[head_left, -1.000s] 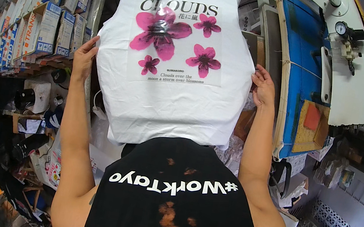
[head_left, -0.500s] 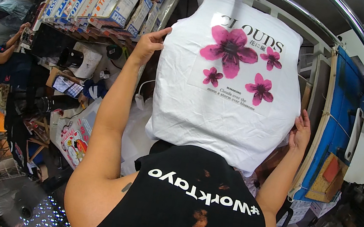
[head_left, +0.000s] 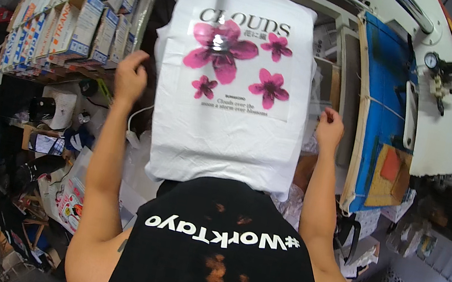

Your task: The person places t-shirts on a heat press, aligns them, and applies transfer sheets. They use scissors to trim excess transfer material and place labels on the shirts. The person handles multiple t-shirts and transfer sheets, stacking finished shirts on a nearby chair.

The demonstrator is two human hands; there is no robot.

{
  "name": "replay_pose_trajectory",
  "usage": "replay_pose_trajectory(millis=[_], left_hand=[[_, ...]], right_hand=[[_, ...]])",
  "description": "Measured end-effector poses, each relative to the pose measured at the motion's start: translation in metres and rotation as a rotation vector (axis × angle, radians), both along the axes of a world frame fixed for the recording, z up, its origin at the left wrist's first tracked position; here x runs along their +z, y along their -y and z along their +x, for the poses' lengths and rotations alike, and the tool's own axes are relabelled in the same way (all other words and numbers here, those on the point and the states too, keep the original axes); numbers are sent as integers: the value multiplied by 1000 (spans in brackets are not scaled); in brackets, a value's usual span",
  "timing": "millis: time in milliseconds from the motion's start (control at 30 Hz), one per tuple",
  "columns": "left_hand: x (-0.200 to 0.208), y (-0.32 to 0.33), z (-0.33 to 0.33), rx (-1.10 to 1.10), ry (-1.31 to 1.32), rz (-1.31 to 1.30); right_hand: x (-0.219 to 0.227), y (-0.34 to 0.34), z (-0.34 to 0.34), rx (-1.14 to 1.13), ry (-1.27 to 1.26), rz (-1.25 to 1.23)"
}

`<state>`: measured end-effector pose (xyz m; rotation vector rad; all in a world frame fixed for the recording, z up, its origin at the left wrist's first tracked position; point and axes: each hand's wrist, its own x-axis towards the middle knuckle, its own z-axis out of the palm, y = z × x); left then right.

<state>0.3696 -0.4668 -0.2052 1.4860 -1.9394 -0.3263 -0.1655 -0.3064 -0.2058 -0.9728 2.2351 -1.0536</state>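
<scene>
Around the white shirt, cardboard boxes stand in a row toward 10 o'clock. The left hand is at 9 o'clock, just beside the shirt and not touching it, its fingers loosely bent with thumb and forefinger apart. The shirt lies spread out, its pink flower print facing up, at 12 o'clock from the person's black top. Just past 3 o'clock is the right hand, clear of the fabric, fingers curled inward; whether their tips meet, I cannot tell. Farther out at 3 o'clock sits a blue pad.
</scene>
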Motion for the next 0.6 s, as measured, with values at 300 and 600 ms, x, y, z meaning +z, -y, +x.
replay_pose_trajectory(millis=[300, 600], left_hand=[[-7, -91, -73, -142, -37, -99], [0, -87, -76, -156, -2, -125]], right_hand=[[3, -20, 103, 504, -588, -338], [10, -15, 104, 533, -680, -298]])
